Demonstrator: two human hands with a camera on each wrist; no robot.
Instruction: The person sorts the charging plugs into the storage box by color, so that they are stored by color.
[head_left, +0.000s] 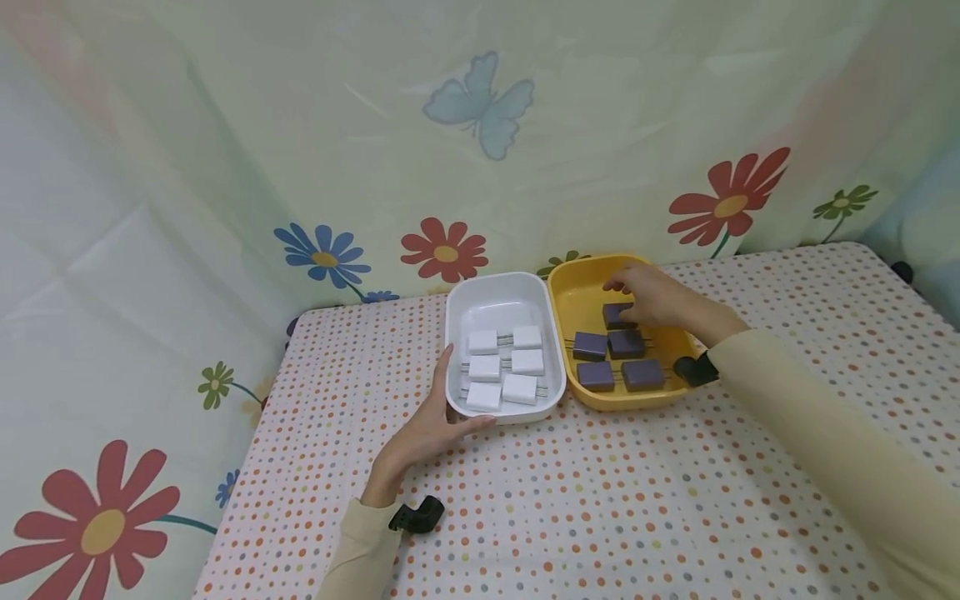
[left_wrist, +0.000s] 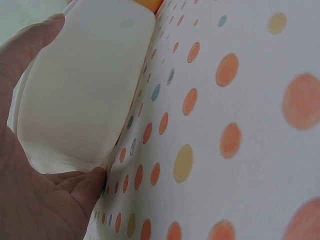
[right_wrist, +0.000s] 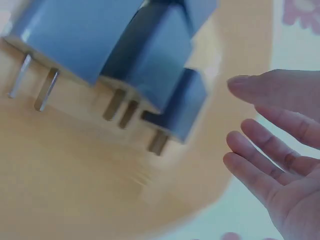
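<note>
A white tray point(head_left: 505, 285) holds several white charger plugs point(head_left: 483, 368) with metal prongs, laid in two columns. My left hand point(head_left: 427, 432) grips its near-left corner, the thumb along the front wall and the fingers at the left side. In the left wrist view, the tray's smooth outer wall point(left_wrist: 85, 75) lies between thumb and fingers. Beside it, a yellow tray point(head_left: 573, 287) contains several dark purple charger plugs point(head_left: 596, 376). My right hand point(head_left: 652, 293) is over its far right part, by the farthest purple plug point(head_left: 617, 315). The right wrist view shows its fingers point(right_wrist: 250, 175) spread, holding nothing.
Both trays stand side by side on a dotted tablecloth point(head_left: 570, 517), near the table's back edge. A flowered curtain point(head_left: 600, 125) hangs close behind and along the left. Each wrist wears a black strap-on device point(head_left: 420, 515).
</note>
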